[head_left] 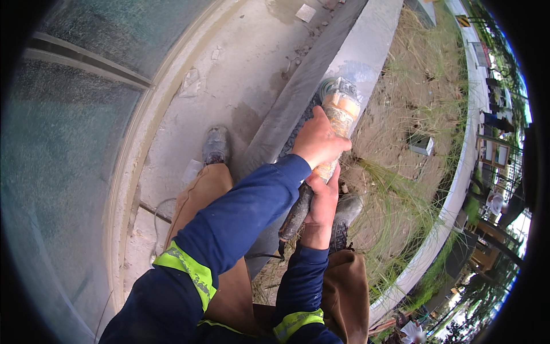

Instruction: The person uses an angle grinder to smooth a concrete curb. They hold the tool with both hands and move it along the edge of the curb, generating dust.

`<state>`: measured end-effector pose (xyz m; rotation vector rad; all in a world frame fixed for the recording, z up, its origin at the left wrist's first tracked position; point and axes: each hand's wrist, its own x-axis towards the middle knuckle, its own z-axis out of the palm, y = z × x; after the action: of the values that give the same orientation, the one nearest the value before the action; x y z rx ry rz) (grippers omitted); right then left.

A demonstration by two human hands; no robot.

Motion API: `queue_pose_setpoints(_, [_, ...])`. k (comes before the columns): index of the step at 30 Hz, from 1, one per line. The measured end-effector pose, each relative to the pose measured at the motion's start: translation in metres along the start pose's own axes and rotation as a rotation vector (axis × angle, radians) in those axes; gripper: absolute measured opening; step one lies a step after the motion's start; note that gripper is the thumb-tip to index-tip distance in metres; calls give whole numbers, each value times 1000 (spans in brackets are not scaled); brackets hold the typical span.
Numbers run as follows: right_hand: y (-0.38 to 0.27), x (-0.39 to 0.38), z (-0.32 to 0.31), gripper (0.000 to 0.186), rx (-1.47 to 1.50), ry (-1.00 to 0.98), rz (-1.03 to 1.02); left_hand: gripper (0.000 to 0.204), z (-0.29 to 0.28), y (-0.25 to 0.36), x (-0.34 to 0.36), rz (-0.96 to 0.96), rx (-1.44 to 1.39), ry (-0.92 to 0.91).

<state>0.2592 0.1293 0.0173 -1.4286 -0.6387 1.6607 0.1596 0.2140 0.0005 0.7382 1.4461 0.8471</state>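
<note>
A dusty orange angle grinder (pixel 340 112) lies along the top of a low grey stone or concrete wall (pixel 366 40). Its metal head and disc sit against the wall's top face; whether the disc spins I cannot tell. My left hand (pixel 322 140) wraps over the front of the body, behind the head. Further back, my right hand (pixel 323 200) grips the body from the right near the dark rear handle (pixel 297 215). A black cord (pixel 266 255) trails from the rear end. Some of my right fingers are hidden under the tool.
My shoes straddle the wall, the left (pixel 216 144) on a dusty concrete floor (pixel 252 57), the right (pixel 346 211) on the planted soil. Glass panels (pixel 69 143) in a curved frame stand at left. Dry grass (pixel 395 189), a small grey box (pixel 422 144) and a pale curved curb (pixel 444 221) lie right.
</note>
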Motion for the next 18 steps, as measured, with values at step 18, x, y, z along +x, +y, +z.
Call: queue_pose_setpoints(18, [-6,6,-6,78,-16,-17,14,82,6,-6,2,52,21,15])
